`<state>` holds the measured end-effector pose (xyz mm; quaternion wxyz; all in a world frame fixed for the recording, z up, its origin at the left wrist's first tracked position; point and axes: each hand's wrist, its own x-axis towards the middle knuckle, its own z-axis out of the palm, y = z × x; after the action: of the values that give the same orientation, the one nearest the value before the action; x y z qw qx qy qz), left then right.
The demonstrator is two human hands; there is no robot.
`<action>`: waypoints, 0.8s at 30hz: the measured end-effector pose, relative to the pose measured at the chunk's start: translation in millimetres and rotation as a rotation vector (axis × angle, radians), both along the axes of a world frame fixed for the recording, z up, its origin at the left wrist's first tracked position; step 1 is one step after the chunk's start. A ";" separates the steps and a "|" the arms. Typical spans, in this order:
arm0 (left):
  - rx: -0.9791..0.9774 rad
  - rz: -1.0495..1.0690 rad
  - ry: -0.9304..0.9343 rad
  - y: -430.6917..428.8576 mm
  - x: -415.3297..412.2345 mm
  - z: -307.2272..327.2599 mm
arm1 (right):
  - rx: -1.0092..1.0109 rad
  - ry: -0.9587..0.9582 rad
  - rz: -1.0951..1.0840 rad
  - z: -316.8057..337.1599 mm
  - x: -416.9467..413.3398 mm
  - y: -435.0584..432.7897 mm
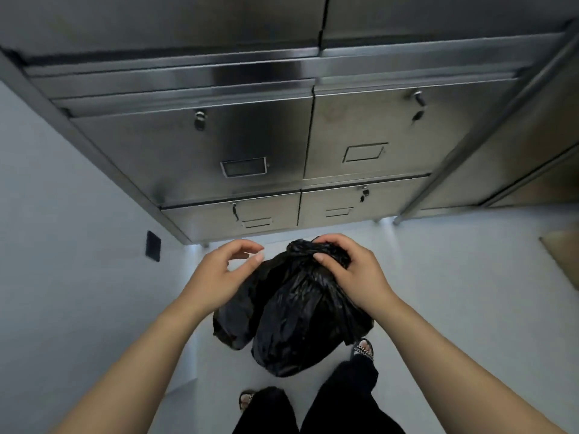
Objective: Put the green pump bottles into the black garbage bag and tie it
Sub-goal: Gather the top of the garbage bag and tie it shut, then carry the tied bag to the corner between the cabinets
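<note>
The black garbage bag hangs bulging and full above the floor in front of my legs. Its neck is gathered into a knot at the top. My right hand is closed over that knot and grips it. My left hand hovers just left of the bag's top, fingers curled and apart, holding nothing. No green pump bottles are visible; the bag's contents are hidden.
A steel locker cabinet with padlocked doors stands straight ahead on short legs. A pale wall with a dark wall plate runs along the left. My feet in sandals stand on the light floor below the bag. A brown board lies at the right.
</note>
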<state>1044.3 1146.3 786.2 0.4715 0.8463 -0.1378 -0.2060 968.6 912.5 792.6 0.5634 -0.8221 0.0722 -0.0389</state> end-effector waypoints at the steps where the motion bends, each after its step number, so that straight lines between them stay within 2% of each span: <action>1: 0.009 -0.045 -0.011 -9.2 2.3 7.5 | 0.003 -0.012 -0.044 9.9 -7.0 -7.7; 7: 0.090 -0.329 -0.074 -96.5 9.2 45.8 | 0.015 -0.083 -0.291 54.2 -50.7 -75.8; 13: 0.206 -0.517 -0.351 -222.1 0.4 68.0 | -0.001 -0.104 -0.562 72.3 -108.1 -190.4; 24: 0.257 -0.762 -0.548 -453.2 -10.7 89.7 | -0.044 -0.154 -0.803 99.9 -164.8 -380.0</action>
<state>1033.6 693.1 875.9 0.2004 0.8101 -0.5305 -0.1489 803.8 532.5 892.5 0.4894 -0.7353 0.3439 -0.3188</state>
